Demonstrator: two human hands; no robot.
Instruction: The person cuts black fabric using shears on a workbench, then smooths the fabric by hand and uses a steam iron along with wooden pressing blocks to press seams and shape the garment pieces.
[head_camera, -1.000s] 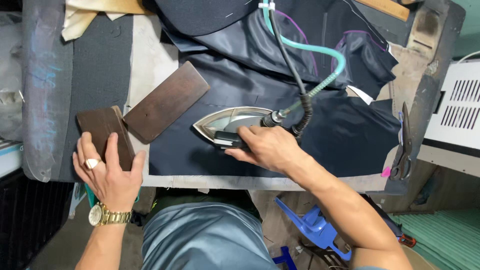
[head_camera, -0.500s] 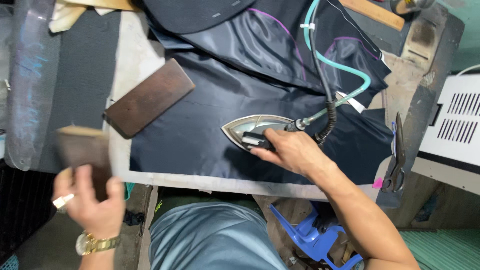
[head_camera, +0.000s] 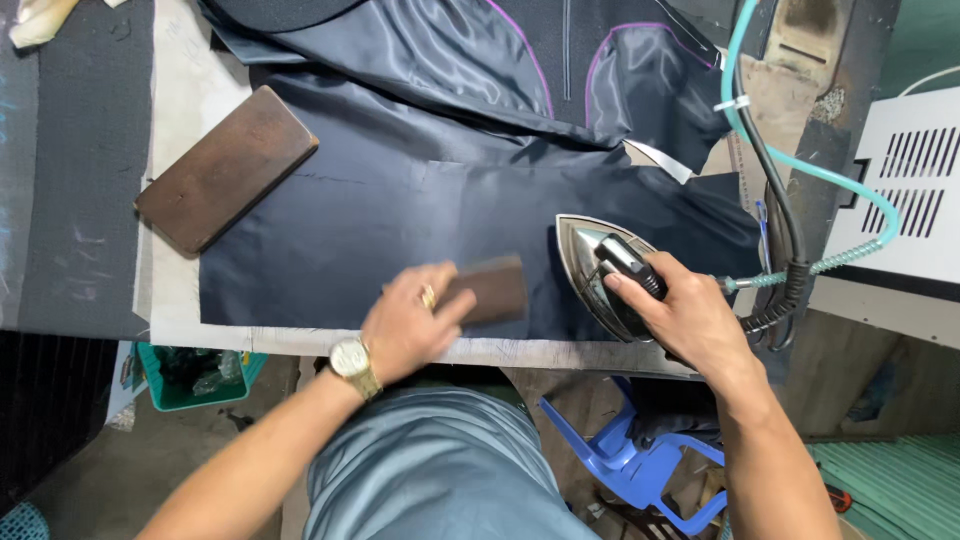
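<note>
My right hand (head_camera: 688, 318) grips the black handle of a steam iron (head_camera: 590, 262) that rests on dark navy lining fabric (head_camera: 400, 215) spread over the pressing table. My left hand (head_camera: 405, 322), with a ring and a gold watch, presses a small brown wooden block (head_camera: 492, 288) onto the fabric just left of the iron. A larger brown wooden block (head_camera: 225, 168) lies at the fabric's left edge, apart from both hands. A black cord and a teal hose (head_camera: 800, 165) run from the iron up to the right.
A white vented machine box (head_camera: 905, 190) stands at the right. Below the table edge are a blue plastic stool (head_camera: 630, 465) and a green bin (head_camera: 190, 375) on the floor. A grey padded surface (head_camera: 75, 170) covers the table's left side.
My left hand lifted the small block from the left of the table and set it on the fabric beside the iron. The iron slid to the right.
</note>
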